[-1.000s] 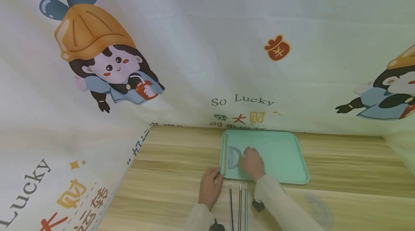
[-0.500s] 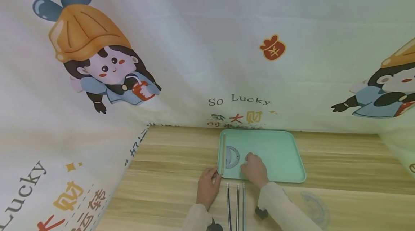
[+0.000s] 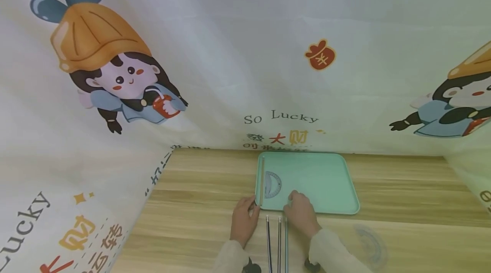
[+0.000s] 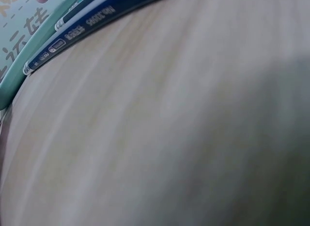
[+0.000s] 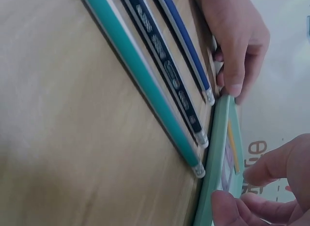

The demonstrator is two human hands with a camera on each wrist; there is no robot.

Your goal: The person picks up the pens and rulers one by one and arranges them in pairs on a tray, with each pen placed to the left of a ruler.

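A mint green tray (image 3: 320, 179) lies on the table by the backdrop. My left hand (image 3: 244, 220) holds its near left corner, thumb at the rim in the right wrist view. Inside the tray, a thin wooden stick (image 3: 262, 181) runs along the left side, with a clear protractor (image 3: 273, 184) beside it. Over the tray's near edge is my right hand (image 3: 301, 212), its fingers loosely bent with nothing between them. In front of the tray lie a blue pencil (image 5: 184, 41), a dark pencil (image 5: 167, 66) and a teal pencil (image 5: 145, 85), eraser ends toward it.
Another clear protractor (image 3: 369, 245) lies on the wooden table (image 3: 207, 183), right of my right forearm. A white printed cloth (image 3: 230, 51) rises behind the tray and along the left side.
My right hand has drawn back from beside the protractor to the tray's near edge, close to the teal pencil. The left hand stays at the corner. The head view has shifted slightly.
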